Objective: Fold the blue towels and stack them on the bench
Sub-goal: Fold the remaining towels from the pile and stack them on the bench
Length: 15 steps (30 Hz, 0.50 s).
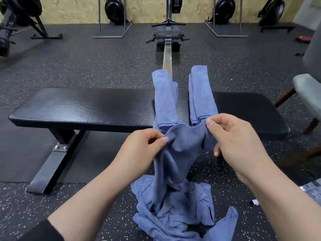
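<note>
A blue towel hangs between my hands in front of the black bench. My left hand pinches its upper left edge and my right hand pinches its upper right edge. The towel's lower end trails into a crumpled heap of blue towels on the floor. On the bench lie two folded blue towels side by side, one on the left and one on the right, both hanging over its far edge.
A rowing machine's rail runs away from behind the bench. Fan-wheel machines stand along the back wall. A grey chair stands at the right. The floor is speckled black rubber. A small plastic-wrapped item lies at the right edge.
</note>
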Tool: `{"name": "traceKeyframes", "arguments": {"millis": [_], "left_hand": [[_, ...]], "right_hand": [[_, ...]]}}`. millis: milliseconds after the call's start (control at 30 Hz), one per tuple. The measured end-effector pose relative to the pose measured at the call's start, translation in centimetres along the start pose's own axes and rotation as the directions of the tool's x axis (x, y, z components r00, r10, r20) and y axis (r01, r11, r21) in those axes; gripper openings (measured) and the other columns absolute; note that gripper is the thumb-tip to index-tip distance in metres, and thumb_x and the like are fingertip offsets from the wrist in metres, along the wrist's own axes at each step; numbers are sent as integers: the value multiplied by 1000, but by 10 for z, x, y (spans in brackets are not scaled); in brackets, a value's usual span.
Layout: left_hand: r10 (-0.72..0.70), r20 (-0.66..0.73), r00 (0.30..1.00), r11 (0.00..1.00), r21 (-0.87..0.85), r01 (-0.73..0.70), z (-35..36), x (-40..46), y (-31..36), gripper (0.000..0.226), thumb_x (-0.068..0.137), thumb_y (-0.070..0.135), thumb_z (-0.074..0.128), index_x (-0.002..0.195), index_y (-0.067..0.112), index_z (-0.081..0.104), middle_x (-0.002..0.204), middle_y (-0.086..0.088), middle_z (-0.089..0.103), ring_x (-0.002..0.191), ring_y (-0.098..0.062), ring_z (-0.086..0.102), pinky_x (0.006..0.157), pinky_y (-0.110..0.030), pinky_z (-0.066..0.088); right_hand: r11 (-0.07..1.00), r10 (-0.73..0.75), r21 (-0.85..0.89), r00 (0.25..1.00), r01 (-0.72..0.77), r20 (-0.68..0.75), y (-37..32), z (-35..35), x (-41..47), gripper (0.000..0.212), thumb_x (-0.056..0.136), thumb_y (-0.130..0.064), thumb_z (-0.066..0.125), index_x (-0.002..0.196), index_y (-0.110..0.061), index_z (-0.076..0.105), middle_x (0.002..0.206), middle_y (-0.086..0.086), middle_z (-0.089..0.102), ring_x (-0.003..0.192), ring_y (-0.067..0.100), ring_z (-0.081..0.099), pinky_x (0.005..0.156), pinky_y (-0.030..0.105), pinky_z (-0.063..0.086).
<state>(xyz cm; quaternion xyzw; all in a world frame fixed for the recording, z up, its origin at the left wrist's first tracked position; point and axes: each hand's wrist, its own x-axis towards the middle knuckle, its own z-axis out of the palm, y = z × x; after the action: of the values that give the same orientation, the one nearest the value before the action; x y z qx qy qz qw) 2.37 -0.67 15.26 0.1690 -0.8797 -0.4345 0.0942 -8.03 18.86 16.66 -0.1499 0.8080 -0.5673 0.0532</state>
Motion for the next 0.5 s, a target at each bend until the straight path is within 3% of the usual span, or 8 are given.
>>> {"name": "traceKeyframes", "arguments": {"millis": [133, 300, 367, 400, 500], "left_hand": [[25, -62, 998, 994, -105, -31, 2, -2, 12, 23, 95, 33, 66, 76, 22, 72, 73, -1, 69, 68, -18, 59, 64, -27, 45], [6, -23, 1000, 967, -255, -11, 9, -3, 22, 17, 89, 31, 75, 75, 21, 73, 75, -8, 71, 63, -9, 52, 61, -31, 42], [-15, -26, 1000, 929, -369, 4, 11, -3, 25, 18, 86, 27, 78, 74, 18, 70, 73, -14, 69, 62, -10, 50, 61, -31, 38], [-19, -23, 1000, 915, -404, 8, 11, -4, 26, 18, 86, 25, 79, 74, 16, 69, 69, -14, 67, 62, -11, 49, 60, -30, 37], [1, 24, 1000, 894, -448, 10, 11, -6, 26, 16, 89, 23, 75, 78, 15, 68, 68, -5, 62, 65, -11, 49, 61, -28, 37]], "right_hand": [[994, -25, -102, 985, 43, 173, 2, 9, -5, 18, 104, -21, 52, 99, -30, 67, 61, -9, 61, 44, 7, 51, 53, 25, 46], [976, -37, -181, 910, 122, 413, -4, 13, -13, 26, 98, -50, 55, 124, -47, 58, 68, -23, 62, 65, -7, 56, 63, 14, 38], [974, -47, -179, 900, 137, 433, -5, 14, -15, 22, 96, -52, 58, 117, -45, 64, 77, -4, 70, 66, -1, 56, 69, 27, 47], [974, -62, -171, 896, 151, 439, -6, 14, -15, 14, 97, -48, 61, 107, -41, 68, 76, 5, 69, 64, 6, 54, 68, 31, 44], [975, -89, -151, 913, 161, 399, -6, 12, -16, 18, 98, -35, 63, 84, -26, 69, 63, -3, 60, 57, 5, 46, 59, 28, 38]]}}
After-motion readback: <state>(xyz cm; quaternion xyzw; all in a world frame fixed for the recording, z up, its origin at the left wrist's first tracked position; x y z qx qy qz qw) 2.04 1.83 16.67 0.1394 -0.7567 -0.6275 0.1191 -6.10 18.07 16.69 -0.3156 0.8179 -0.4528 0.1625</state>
